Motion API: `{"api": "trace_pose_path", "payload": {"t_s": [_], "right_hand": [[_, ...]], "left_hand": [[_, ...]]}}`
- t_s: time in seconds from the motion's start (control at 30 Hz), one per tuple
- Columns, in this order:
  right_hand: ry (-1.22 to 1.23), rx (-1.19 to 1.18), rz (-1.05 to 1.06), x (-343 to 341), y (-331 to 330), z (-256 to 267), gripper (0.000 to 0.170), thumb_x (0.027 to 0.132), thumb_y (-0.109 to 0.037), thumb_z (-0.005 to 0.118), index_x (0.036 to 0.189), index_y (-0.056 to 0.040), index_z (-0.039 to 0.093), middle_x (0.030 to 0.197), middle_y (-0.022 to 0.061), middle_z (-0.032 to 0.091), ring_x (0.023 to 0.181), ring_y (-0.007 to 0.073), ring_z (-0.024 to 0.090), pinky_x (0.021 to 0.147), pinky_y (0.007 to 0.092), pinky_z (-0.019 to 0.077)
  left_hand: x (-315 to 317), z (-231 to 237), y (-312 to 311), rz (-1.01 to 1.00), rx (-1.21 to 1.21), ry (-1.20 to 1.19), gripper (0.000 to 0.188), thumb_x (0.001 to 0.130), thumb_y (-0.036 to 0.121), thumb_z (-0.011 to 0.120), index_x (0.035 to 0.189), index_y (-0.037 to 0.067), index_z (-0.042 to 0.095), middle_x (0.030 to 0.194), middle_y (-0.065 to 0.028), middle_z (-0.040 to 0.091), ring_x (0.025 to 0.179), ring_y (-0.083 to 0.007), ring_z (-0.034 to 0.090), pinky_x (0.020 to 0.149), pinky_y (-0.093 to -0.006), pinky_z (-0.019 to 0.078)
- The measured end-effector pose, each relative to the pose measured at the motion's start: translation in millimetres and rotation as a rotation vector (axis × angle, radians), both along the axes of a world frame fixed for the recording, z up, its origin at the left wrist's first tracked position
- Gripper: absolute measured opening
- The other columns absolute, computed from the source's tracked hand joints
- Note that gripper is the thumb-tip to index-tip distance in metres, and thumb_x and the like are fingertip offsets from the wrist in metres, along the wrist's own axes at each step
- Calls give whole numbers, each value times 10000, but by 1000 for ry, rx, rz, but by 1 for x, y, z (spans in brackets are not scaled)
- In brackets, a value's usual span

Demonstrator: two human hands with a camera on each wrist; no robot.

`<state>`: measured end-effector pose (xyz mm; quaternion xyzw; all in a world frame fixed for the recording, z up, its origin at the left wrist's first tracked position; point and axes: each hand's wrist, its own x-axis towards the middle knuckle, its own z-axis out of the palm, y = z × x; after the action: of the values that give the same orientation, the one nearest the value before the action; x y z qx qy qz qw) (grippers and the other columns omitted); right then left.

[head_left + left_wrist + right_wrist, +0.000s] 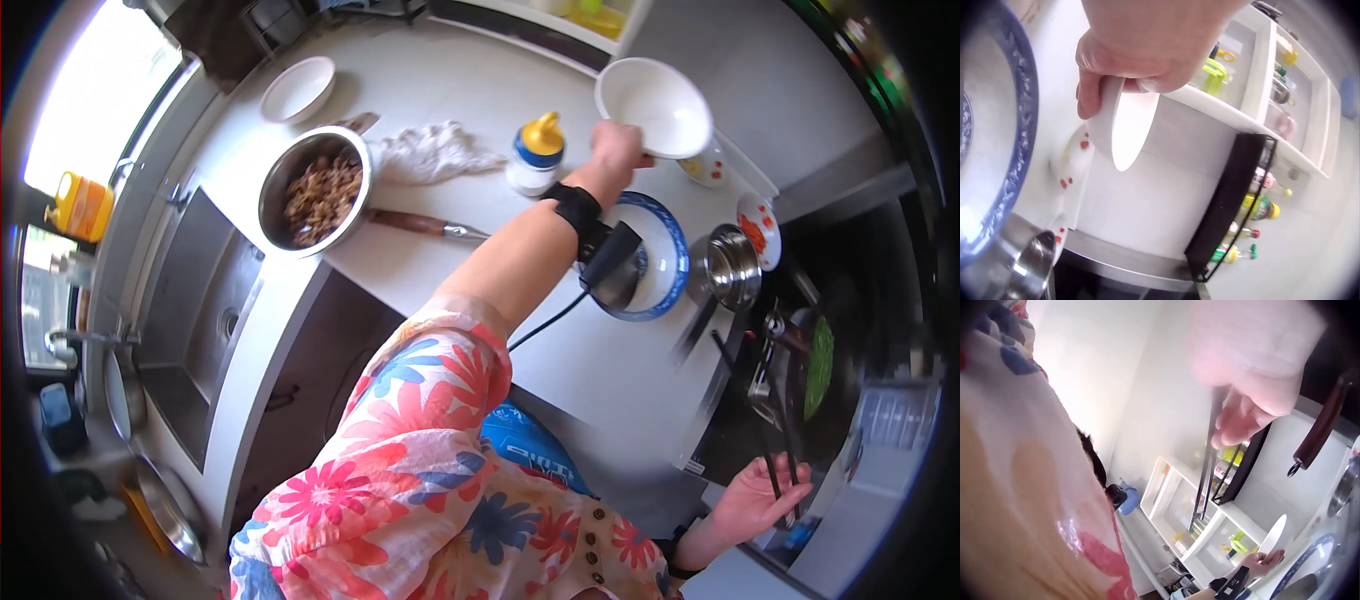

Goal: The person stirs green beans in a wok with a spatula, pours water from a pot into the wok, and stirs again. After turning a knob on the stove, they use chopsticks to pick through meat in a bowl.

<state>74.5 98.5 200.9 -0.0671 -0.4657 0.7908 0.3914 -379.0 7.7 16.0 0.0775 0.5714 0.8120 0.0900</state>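
Note:
At the far side of the counter, my left hand (615,148) grips the rim of a white bowl (660,100). The bowl is tipped on its side in the left wrist view, with the thumb at the rim and fingers outside. Below that arm lies a large blue-rimmed dish (680,262) with a metal ladle-like bowl in it. My right hand (750,497), low at the right, holds a pair of dark chopsticks (1209,450) between thumb and fingers. Their tips point toward the dark wok on the stove, where chopped green vegetables (820,368) lie.
A steel bowl of browned chopped food (322,200) stands by the sink (190,320). Nearby are a cloth (440,152), a yellow-capped bottle (538,150) and another white bowl (298,90). Stacked steel bowls (733,270) and a dish of red pieces (754,235) sit beside the stove.

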Motion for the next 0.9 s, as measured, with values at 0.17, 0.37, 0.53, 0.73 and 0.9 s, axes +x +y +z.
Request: {"api": "trace_pose_path", "payload": {"t_s": [0.17,0.37,0.53,0.73,0.9], "right_hand": [[101,59,210,-44,-24,24,213,918,-294,441,969,-88,455,813,38,454,711,135,489,583,247,373],[151,41,335,-110,-87,40,243,905,-351,450,918,-109,461,811,38,438,708,126,462,487,230,357],[-93,277,383,-191,-180,11,245,915,-271,442,958,-33,477,951,147,564,763,208,575,608,317,506],[-295,602,629,-274,-309,-34,231,910,-175,463,952,36,548,840,122,591,734,208,614,635,297,519],[-330,740,677,-292,-350,-41,221,878,-187,531,910,27,577,851,75,589,750,142,602,632,246,517]], "left_hand": [[97,163,-99,-51,456,-312,252,770,-27,452,978,-170,451,907,-241,559,761,-359,616,661,-378,570],[123,194,-280,45,371,-183,171,800,-7,446,906,-139,468,798,-167,553,786,-315,611,785,-472,518],[144,168,-470,289,132,-11,201,837,24,449,969,-123,487,868,-199,601,801,-290,631,777,-374,532],[168,112,-588,659,-82,-188,239,788,3,469,983,-135,458,879,-222,593,753,-298,643,658,-300,567],[167,69,-615,698,2,-381,269,767,-20,461,1010,-129,424,880,-228,599,741,-294,644,655,-315,571]]}}
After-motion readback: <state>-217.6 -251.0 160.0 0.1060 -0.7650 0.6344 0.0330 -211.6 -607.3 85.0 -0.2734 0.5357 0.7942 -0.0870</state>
